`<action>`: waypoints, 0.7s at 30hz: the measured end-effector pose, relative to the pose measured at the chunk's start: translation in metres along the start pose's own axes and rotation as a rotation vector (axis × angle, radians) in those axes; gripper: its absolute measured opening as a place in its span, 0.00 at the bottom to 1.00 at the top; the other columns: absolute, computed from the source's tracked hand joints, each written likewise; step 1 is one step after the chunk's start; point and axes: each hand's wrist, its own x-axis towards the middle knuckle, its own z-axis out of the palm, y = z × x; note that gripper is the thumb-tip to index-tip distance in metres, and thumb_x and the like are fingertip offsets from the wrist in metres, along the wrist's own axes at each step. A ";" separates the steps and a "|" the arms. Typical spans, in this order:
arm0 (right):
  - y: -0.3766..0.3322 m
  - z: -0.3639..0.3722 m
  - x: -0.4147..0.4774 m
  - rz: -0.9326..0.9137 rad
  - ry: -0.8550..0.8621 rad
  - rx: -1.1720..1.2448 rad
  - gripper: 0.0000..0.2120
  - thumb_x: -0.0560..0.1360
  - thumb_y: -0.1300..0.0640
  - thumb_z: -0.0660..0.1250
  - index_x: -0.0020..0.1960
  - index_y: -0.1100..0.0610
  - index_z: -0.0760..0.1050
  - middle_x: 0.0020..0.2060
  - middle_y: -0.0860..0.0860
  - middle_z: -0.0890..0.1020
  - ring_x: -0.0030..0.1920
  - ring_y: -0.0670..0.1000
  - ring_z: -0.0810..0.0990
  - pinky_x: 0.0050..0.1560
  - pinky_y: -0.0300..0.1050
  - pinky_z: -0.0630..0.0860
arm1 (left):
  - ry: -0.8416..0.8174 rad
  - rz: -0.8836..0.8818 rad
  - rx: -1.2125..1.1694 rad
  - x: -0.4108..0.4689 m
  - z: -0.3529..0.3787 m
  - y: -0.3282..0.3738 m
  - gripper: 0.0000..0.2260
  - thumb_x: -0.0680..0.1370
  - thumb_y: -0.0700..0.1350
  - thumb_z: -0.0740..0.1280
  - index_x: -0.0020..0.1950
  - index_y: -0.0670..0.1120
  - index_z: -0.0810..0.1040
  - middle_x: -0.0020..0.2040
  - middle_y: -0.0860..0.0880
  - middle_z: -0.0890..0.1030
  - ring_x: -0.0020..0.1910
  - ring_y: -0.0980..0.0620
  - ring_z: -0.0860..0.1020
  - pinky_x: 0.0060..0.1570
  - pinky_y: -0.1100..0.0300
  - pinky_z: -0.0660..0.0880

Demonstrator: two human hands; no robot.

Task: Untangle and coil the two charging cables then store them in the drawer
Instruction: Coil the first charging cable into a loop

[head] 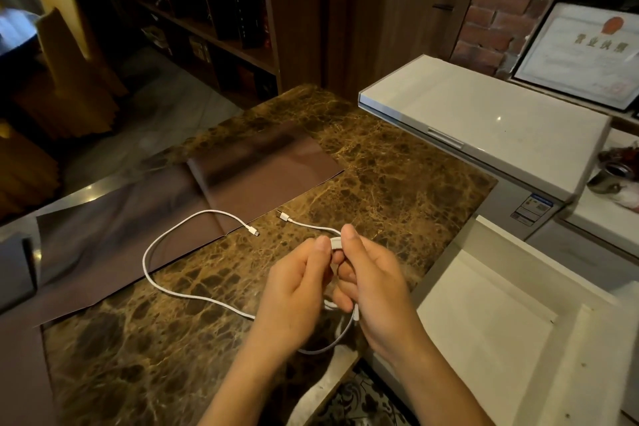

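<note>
Charging cables (162, 245): white, loose run trailing left across the marble counter (397, 183). Both hands pinch the coil; left hand (294, 290) nearer the slack, right hand (373, 280) beside it.

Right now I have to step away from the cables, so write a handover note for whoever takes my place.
Left hand and right hand: both pinch the same white cable above the marble counter, forming a small coil.
That cable's free plug lies on the counter.
A white braided cable sprawls uncoiled in a wide loop over the counter and brown mat; whether it is separate cannot be told.
White drawer on the right stands open.
Done: coiling started.
Left: finish coiling, coil the rest, store all in the drawer.
</note>
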 end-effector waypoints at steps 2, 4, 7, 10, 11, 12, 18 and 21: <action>-0.002 0.000 0.003 0.042 0.056 0.090 0.21 0.83 0.47 0.59 0.39 0.61 0.72 0.25 0.52 0.68 0.21 0.46 0.64 0.22 0.38 0.62 | -0.009 -0.083 -0.094 0.001 -0.002 -0.004 0.22 0.84 0.49 0.54 0.37 0.40 0.77 0.28 0.53 0.78 0.27 0.60 0.75 0.32 0.67 0.71; -0.004 -0.005 0.007 0.097 0.099 0.188 0.19 0.83 0.48 0.59 0.38 0.58 0.69 0.23 0.49 0.66 0.19 0.45 0.62 0.21 0.38 0.58 | -0.058 -0.089 -0.079 -0.003 -0.010 -0.018 0.22 0.86 0.50 0.54 0.44 0.40 0.82 0.32 0.52 0.80 0.33 0.55 0.78 0.38 0.62 0.73; -0.004 -0.013 0.010 0.157 0.111 0.271 0.18 0.83 0.48 0.60 0.38 0.57 0.69 0.24 0.48 0.62 0.20 0.45 0.56 0.21 0.39 0.54 | -0.118 -0.024 0.086 -0.015 -0.020 -0.032 0.14 0.84 0.48 0.59 0.59 0.55 0.84 0.45 0.50 0.83 0.47 0.50 0.80 0.49 0.59 0.75; 0.000 -0.011 0.008 0.189 0.077 0.281 0.18 0.84 0.49 0.59 0.38 0.57 0.68 0.24 0.48 0.61 0.20 0.44 0.56 0.20 0.39 0.53 | -0.171 -0.049 0.158 -0.021 -0.022 -0.034 0.11 0.82 0.47 0.64 0.57 0.59 0.85 0.45 0.49 0.83 0.47 0.49 0.79 0.50 0.56 0.76; 0.002 -0.009 0.008 0.191 0.068 0.270 0.18 0.84 0.49 0.59 0.38 0.57 0.68 0.24 0.48 0.61 0.21 0.44 0.56 0.20 0.39 0.53 | -0.167 -0.070 0.155 -0.021 -0.022 -0.032 0.10 0.81 0.46 0.66 0.55 0.58 0.86 0.44 0.49 0.84 0.46 0.49 0.81 0.49 0.54 0.78; 0.004 -0.007 0.008 0.188 0.060 0.252 0.18 0.84 0.49 0.59 0.39 0.57 0.68 0.24 0.49 0.62 0.21 0.44 0.56 0.21 0.39 0.53 | -0.145 -0.094 0.128 -0.021 -0.021 -0.030 0.09 0.80 0.45 0.68 0.54 0.56 0.87 0.44 0.49 0.86 0.45 0.50 0.83 0.49 0.52 0.80; 0.005 -0.002 0.007 0.165 0.093 0.115 0.19 0.84 0.47 0.59 0.38 0.57 0.69 0.25 0.49 0.63 0.22 0.45 0.57 0.22 0.38 0.55 | 0.200 -0.418 -0.444 -0.015 -0.017 -0.019 0.07 0.76 0.36 0.70 0.50 0.41 0.88 0.44 0.37 0.87 0.39 0.43 0.86 0.41 0.55 0.85; 0.010 0.001 0.007 0.159 0.115 0.051 0.20 0.84 0.46 0.59 0.38 0.57 0.70 0.25 0.49 0.65 0.22 0.46 0.60 0.23 0.40 0.56 | 0.231 -0.542 -0.679 -0.013 -0.010 -0.018 0.09 0.75 0.34 0.69 0.52 0.35 0.85 0.43 0.35 0.86 0.34 0.48 0.85 0.33 0.60 0.83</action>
